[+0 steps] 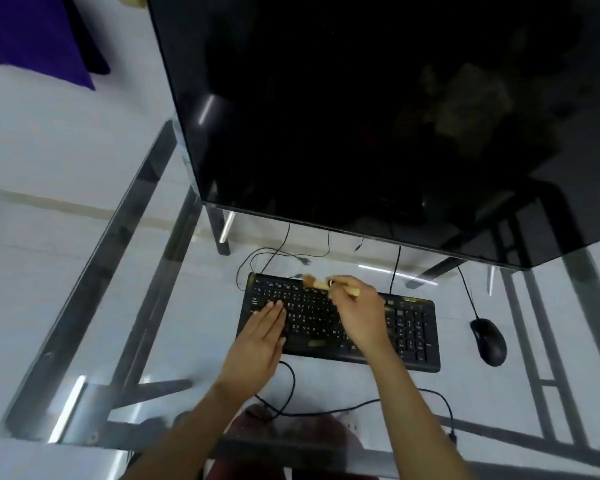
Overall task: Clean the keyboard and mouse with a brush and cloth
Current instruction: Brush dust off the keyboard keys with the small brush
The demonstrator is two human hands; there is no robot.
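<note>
The keyboard (340, 320) is black with pale letters on its keys; the letters are too blurred to read one by one, and a yellow-green mark at its far right corner cannot be read either. Its long axis runs left to right across the glass desk (84, 306), tilted a little so that the right end sits nearer the desk's near edge. The left hand (260, 341) lies flat on the keyboard's left part, fingers straight and together, pressing down on the keys and holding nothing. The right hand (357, 313) has its fingers curled round the wooden handle of a brush (326, 284). The brush lies roughly level, its long axis left to right, with the bristle end pointing left over the top row of keys; the bristles are blurred, and part of the handle is hidden inside the hand. The right forearm covers the middle of the keyboard. The mouse (488, 341) is black and rests on the desk just right of the keyboard, apart from it, its narrow end toward the desk's far edge. A large dark monitor (361, 116) fills the far side of the desk, its top cut off. Cables (284, 386) show through the glass. No cloth can be made out.
</note>
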